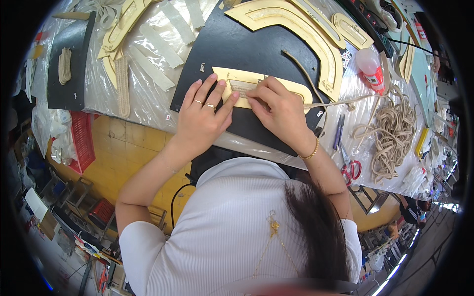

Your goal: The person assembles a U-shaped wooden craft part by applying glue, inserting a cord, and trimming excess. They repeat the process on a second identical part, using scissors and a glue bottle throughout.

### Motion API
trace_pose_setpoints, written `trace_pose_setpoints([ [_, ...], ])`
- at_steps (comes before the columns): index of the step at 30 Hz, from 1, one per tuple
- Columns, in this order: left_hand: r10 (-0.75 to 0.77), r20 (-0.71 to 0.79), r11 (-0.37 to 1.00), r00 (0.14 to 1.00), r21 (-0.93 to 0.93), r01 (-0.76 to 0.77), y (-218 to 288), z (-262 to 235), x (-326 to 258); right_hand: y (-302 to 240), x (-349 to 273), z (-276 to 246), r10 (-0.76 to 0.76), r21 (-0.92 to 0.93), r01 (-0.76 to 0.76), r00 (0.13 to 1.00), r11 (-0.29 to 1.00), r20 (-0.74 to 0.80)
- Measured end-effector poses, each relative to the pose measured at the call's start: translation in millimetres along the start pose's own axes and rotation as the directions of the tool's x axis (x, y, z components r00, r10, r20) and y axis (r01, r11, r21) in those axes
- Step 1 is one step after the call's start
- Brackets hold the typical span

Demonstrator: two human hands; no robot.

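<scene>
A long cream-yellow template (239, 75) with a rounded right end lies on a black board (197, 64). Rows of beige braided cord (239, 89) sit in its slot. My left hand (203, 116) rests with fingers spread over the template's left end, its index fingertip close to the cord. The thumb and fingers of my right hand (279, 109) pinch together at the slot, on the cord as far as I can see; the exact contact is hidden under the fingers. From the template's right end the cord runs off to a tangled cord pile (392, 135).
Curved cream templates (291, 22) lie at the back. Red-handled scissors (351, 168), a blue pointed tool (338, 132) and a red-labelled bottle (369, 69) are on the right. To the left are grey strips (150, 66), a second black board (74, 44) and a red basket (83, 140).
</scene>
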State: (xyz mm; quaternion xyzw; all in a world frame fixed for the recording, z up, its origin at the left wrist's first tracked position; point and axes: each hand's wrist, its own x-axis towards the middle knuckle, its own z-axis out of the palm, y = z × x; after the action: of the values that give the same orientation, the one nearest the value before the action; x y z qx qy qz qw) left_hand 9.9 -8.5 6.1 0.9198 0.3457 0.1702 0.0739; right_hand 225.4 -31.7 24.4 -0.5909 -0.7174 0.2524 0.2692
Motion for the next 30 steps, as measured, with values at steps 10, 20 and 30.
trace_pose_setpoints([
  [10, -0.041, 0.090, 0.999, 0.995, 0.010, 0.041, 14.5, -15.6, 13.7, -3.1, -8.9, -6.1, -0.053, -0.051, 0.054, 0.998, 0.997, 0.027],
  [20, -0.052, 0.002, 0.975, 0.999, -0.215, 0.051, 40.8, 20.3, 1.4, 9.6, -15.7, -32.8, -0.169, -0.161, 0.193, 0.974, 0.968, 0.148],
  [30, -0.096, 0.087, 0.990, 0.992, -0.092, 0.104, 48.9, 25.9, 1.9, 34.0, -35.2, -48.5, -0.162, -0.132, 0.175, 0.981, 0.976, 0.104],
])
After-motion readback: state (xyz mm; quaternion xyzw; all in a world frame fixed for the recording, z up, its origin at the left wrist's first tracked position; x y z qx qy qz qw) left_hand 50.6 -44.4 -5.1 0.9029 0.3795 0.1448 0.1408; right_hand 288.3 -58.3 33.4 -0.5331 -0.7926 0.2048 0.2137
